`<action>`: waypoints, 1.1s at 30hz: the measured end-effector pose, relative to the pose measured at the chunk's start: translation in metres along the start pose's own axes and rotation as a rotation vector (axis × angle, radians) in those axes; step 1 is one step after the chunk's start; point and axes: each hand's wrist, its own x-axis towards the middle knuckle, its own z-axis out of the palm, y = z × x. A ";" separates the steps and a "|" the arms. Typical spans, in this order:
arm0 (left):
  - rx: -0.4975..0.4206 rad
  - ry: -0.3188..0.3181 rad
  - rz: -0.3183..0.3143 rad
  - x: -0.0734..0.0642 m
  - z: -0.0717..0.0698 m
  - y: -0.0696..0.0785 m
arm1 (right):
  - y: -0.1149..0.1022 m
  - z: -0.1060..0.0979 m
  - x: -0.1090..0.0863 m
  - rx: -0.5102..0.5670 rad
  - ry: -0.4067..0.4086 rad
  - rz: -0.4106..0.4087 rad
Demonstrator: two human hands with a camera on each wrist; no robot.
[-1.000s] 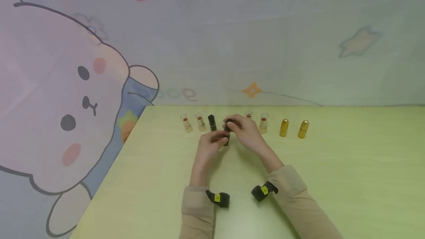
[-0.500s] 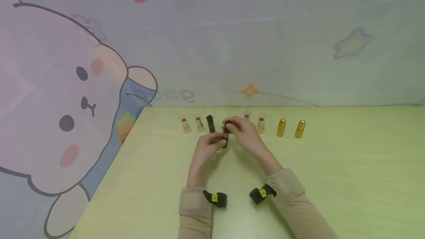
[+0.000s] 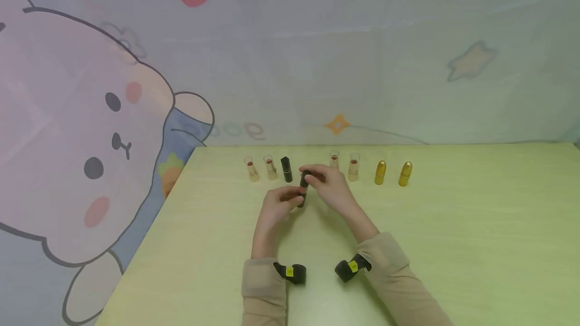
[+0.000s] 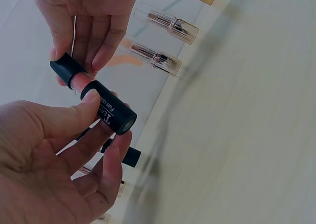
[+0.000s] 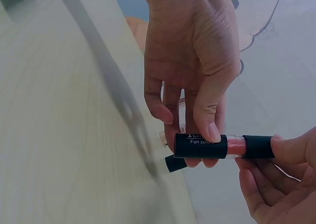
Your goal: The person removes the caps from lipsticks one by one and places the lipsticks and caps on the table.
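Observation:
Both hands hold one black lipstick (image 4: 112,110) with white lettering, tilted, above the table in front of the row. My left hand (image 3: 276,208) pinches its lettered tube between thumb and fingers. With thumb and fingertips, my right hand (image 3: 334,190) grips the black cap (image 5: 258,146) at the other end. A coral-pink section (image 5: 236,146) with a clear sleeve shows between cap and tube. Just behind the left hand stands a second black lipstick (image 3: 287,169). Part of the right hand's fingers is hidden behind the cap in the head view.
Two clear-capped lipsticks (image 3: 251,170) stand at the row's left. Two more clear-capped lipsticks (image 3: 353,169) are behind the right hand, one partly covered by it. Two gold bullet-shaped lipsticks (image 3: 380,172) stand farther right. A cartoon-printed cloth (image 3: 290,64) hangs behind the table (image 3: 476,235).
The hands and the held lipstick have moved slightly left and closer to the person, away from the row. Both hands keep their grip. The view has shifted slightly.

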 end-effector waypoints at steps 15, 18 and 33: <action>0.003 0.004 -0.018 -0.004 -0.010 -0.005 | -0.004 0.009 -0.004 0.016 0.024 -0.054; 0.000 0.002 -0.017 -0.005 -0.011 -0.006 | -0.006 0.010 -0.004 0.009 0.024 -0.061; 0.027 -0.004 -0.013 -0.004 -0.016 -0.011 | -0.006 0.007 -0.004 0.022 0.033 -0.079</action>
